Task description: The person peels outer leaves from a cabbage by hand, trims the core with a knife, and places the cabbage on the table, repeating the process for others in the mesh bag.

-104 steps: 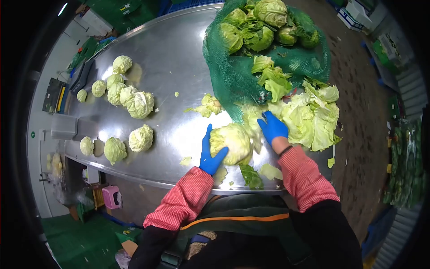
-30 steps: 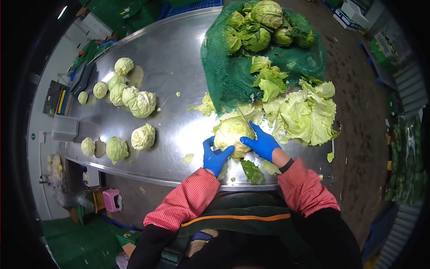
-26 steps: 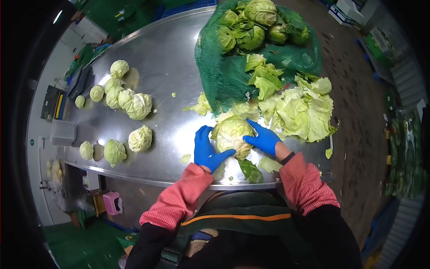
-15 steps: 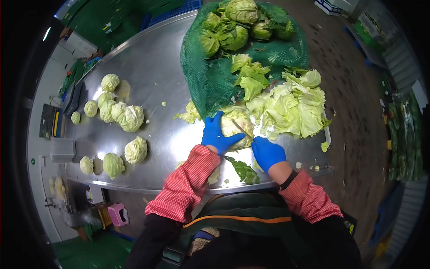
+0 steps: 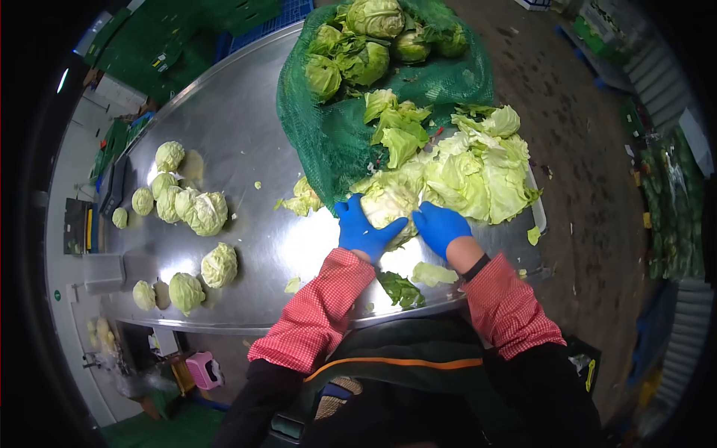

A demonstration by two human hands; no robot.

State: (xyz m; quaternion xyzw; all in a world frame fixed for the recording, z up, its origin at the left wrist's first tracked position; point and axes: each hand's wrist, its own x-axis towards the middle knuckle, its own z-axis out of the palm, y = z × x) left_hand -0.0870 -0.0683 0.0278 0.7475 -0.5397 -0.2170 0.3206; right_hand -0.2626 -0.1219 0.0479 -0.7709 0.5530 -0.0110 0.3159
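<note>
My left hand (image 5: 367, 228), in a blue glove, grips the left side of a pale green cabbage (image 5: 390, 203), thumb along its near edge and fingers on its far side. At the cabbage's right side is my right hand (image 5: 442, 228), also blue-gloved, with its fingers curled closed. A thin knife blade showed in this hand half a second ago; now the hand hides it. Loose leaves (image 5: 478, 175) are heaped just right of the cabbage. A dark green leaf (image 5: 401, 290) and a pale leaf piece (image 5: 435, 274) lie on the steel table (image 5: 261, 224) nearer my body.
Behind the cabbage a green net bag (image 5: 310, 142) holds several untrimmed cabbages (image 5: 366, 61). Several trimmed cabbages (image 5: 206, 213) stand on the left of the table, some near its front edge. A clear plastic tub (image 5: 103, 272) is at the far left.
The knife blade across the cabbage is out of sight now. My right hand has moved up against the cabbage's side. A pale leaf piece shows more fully below it. The whole view has shifted slightly.
</note>
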